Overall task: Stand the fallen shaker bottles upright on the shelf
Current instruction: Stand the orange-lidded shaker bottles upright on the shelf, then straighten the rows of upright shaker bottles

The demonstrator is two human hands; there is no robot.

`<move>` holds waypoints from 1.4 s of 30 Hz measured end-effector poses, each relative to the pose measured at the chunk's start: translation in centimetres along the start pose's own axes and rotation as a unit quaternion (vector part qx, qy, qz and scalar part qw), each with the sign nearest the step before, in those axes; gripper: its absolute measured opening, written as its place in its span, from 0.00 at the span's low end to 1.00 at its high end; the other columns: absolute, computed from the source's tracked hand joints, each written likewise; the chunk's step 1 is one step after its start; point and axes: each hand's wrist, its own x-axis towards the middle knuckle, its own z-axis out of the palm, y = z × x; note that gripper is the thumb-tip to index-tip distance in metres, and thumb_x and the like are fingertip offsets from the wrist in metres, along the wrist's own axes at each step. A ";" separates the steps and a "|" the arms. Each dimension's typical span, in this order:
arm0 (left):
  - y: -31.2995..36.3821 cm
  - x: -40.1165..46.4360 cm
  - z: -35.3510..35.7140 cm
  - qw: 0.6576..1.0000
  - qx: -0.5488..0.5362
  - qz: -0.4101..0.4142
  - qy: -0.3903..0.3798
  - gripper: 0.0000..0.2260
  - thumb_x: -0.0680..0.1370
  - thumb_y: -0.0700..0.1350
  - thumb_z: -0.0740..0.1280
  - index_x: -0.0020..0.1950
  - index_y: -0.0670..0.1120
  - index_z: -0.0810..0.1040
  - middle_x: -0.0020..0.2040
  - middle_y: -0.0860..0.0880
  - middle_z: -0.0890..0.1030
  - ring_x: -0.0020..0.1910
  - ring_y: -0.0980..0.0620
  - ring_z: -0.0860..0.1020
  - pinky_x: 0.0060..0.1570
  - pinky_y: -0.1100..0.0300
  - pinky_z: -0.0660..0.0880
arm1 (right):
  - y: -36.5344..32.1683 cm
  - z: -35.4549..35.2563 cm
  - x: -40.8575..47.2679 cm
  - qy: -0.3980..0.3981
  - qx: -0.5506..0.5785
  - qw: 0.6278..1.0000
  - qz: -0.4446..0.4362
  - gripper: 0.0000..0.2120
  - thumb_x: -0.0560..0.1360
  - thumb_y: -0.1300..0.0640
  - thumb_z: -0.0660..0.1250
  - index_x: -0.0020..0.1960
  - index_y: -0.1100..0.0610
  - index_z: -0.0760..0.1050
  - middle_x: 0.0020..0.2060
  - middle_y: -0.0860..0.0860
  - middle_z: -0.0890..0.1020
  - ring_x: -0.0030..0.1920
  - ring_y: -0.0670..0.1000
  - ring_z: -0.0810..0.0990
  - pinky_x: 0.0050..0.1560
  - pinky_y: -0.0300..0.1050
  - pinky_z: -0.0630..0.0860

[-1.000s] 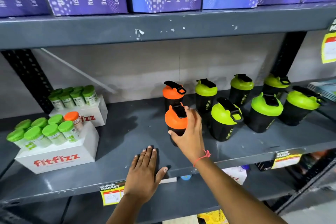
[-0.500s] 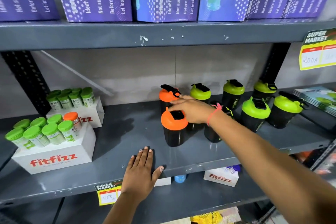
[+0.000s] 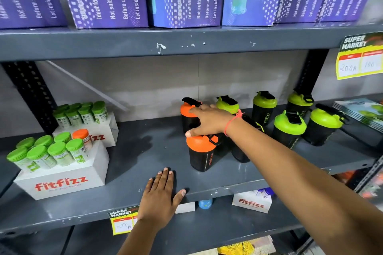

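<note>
Left hand (image 3: 158, 198) flat, palm down, on front edge of the grey metal shelf (image 3: 145, 157). Right hand (image 3: 208, 122) spread open over two upright black shaker bottles with orange lids: thumb touches the near one (image 3: 202, 153), fingers reach the far one (image 3: 187, 115). Black green-lidded shaker bottles (image 3: 289, 128) stand right of them. White fitfizz display boxes (image 3: 62, 178) sit left.

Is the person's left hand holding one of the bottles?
No, the left hand lies flat and open on the front edge of the grey shelf, apart from the nearest orange-lidded shaker bottle.
</note>
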 end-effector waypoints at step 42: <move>13.3 1.8 0.8 0.833 -0.514 -0.074 0.191 0.10 0.76 0.35 0.63 0.52 0.46 0.79 0.51 0.47 0.81 0.51 0.48 0.78 0.49 0.79 0.67 | 9.2 16.7 -8.5 0.383 0.578 0.656 0.298 0.19 0.65 0.79 0.55 0.44 0.59 0.73 0.42 0.56 0.75 0.45 0.54 0.73 0.48 0.42 0.69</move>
